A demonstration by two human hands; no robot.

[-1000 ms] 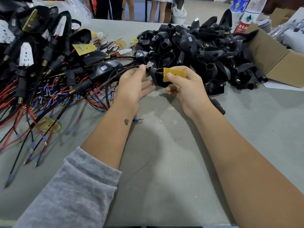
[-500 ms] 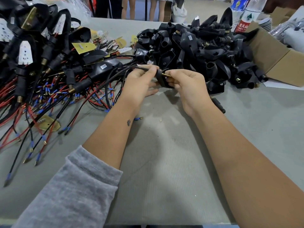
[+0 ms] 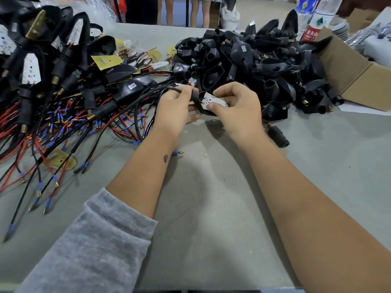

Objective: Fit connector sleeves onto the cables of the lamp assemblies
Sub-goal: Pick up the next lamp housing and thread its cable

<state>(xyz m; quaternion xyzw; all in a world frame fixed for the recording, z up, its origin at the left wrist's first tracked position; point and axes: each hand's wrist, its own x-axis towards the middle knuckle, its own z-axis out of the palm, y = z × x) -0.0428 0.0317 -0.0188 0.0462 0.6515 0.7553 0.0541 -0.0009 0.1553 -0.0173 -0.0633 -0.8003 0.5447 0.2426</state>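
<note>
At the far left lies a tangled heap of finished lamp assemblies (image 3: 42, 81), black housings trailing red and black wires tipped with blue ferrules, spread over the grey ribbed table mat (image 3: 211, 208). From that tangle a thin black cable (image 3: 135, 102) arcs rightward into the left hand (image 3: 175, 111), whose thumb and fingers are curled round it just short of the lamp, holding it taut. Just beside it, the right hand (image 3: 239, 111) pinches a small white LED board with pale dots (image 3: 213, 101) between thumb and fingertips, pressed against the black plastic lamp housing (image 3: 200, 102) held between the two hands. A second ago the right hand showed the board's yellow back; half a second ago it was edge-on; now its white face is turned up toward the camera. In my judgement the board has been flipped for seating in the housing, so the sleeve itself is not yet on this cable. Right of the hands, a single black cylindrical connector sleeve with a brass end (image 3: 277, 134) lies loose on the mat, near the right wrist, probably the next part needed. Behind it rises a large pile of empty black housings (image 3: 254, 60), and at the far right an open brown cardboard box (image 3: 355, 81).
</note>
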